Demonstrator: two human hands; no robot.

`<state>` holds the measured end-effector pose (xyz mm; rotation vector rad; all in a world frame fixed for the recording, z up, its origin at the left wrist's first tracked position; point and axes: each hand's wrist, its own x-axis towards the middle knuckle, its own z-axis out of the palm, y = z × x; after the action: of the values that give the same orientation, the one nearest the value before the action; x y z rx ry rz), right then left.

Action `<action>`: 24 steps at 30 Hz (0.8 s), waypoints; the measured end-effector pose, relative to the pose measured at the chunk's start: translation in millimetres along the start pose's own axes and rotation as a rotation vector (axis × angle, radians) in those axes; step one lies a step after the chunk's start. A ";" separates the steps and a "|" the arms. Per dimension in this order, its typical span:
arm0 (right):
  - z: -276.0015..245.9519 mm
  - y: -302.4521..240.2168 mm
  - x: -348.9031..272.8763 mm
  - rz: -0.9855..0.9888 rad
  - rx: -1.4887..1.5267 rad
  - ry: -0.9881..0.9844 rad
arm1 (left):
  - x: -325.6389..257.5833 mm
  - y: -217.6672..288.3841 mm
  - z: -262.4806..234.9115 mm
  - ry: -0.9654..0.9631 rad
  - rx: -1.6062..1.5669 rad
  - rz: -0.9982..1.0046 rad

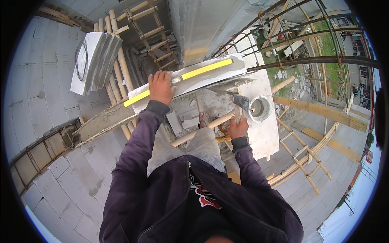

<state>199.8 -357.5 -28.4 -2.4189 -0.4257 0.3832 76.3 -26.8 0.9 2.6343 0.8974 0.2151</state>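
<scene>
Curling its fingers over a long, straight yellow spirit level (207, 69), the left hand (161, 88) holds it lengthwise along a pale, rectangular, mortar-smeared block (210, 76). Closed around the handle of a hammer-like tool with a dark, blocky head (242, 102), the right hand (237, 128) is near a round, whitish bucket (271, 110) on a broad, light-coloured board (263, 139).
</scene>
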 end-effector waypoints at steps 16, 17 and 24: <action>13.3 80.8 -52.4 0.246 0.230 -0.010 | -44.6 -45.6 -23.8 -0.087 0.115 -0.153; 14.4 85.3 -51.9 0.246 0.244 -0.004 | -44.3 -45.2 -23.2 -0.089 0.116 -0.148; 9.3 100.5 -47.6 0.268 0.166 -0.047 | -39.4 -46.7 -12.4 -0.084 0.127 -0.130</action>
<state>173.8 -445.4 -91.9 -2.3108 -0.0831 0.5698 15.8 -13.1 -6.2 2.6641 1.0814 0.0154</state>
